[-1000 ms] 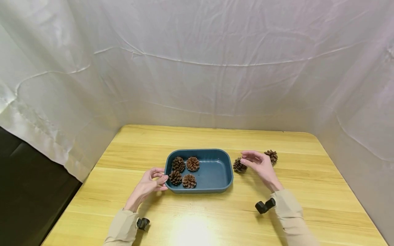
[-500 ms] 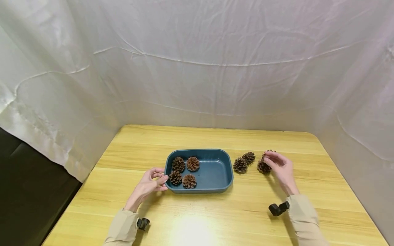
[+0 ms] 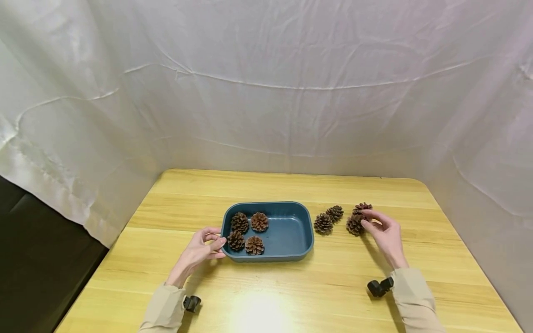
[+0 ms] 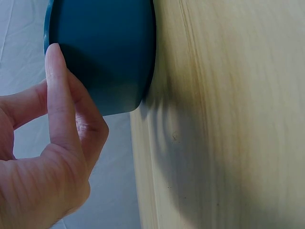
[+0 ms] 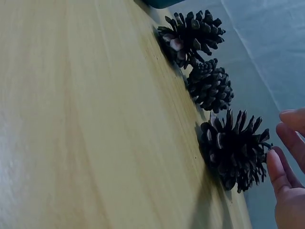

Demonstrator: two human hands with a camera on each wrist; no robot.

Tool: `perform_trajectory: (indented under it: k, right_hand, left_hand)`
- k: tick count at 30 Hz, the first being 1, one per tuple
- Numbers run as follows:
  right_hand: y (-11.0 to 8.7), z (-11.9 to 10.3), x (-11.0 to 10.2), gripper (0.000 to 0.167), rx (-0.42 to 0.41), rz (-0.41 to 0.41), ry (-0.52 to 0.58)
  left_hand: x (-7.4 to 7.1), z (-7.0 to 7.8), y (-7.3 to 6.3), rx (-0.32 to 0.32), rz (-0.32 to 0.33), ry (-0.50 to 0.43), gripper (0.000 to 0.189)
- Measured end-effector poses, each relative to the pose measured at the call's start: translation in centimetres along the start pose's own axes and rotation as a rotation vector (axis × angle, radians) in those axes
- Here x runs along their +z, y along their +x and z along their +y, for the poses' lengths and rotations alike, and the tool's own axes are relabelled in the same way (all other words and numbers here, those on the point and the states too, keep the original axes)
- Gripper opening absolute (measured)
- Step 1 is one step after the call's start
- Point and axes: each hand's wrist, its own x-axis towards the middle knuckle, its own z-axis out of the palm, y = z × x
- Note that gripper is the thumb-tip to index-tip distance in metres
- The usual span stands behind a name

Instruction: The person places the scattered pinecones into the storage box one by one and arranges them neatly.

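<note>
Right grip (image 3: 384,233) parted at round, brown, woody pine cone (image 3: 354,225).
Cone lies to its left; left grip (image 3: 199,249) pinches blue oblong tray (image 3: 287,232).

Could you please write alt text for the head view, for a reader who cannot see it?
A person's left hand grips a blue tray holding four pinecones on a wooden table. Four more pinecones lie to its right, with the right hand at the rightmost two.
</note>
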Motion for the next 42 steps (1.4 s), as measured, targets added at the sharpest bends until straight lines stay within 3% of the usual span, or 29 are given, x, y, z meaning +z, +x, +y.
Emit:
perform_trajectory:
  k: [6,16,42]
  right_hand:
    - [-0.27,0.08,-0.26,0.045,0.031,-0.018,-0.028]
    - [-0.29,0.14,-0.58,0.050,0.058,-0.051,-0.191]
    - [-0.13,0.39,-0.62,0.053,0.085,-0.081,-0.205]
  left_hand:
    - [0.00,0.02,-0.07,0.000,-0.003,-0.006,0.047]
    - [0.06,0.07,-0.04,-0.003,0.004,-0.007,0.047]
    - [-0.08,-0.03,0.01,-0.001,-0.011,-0.010,0.046]
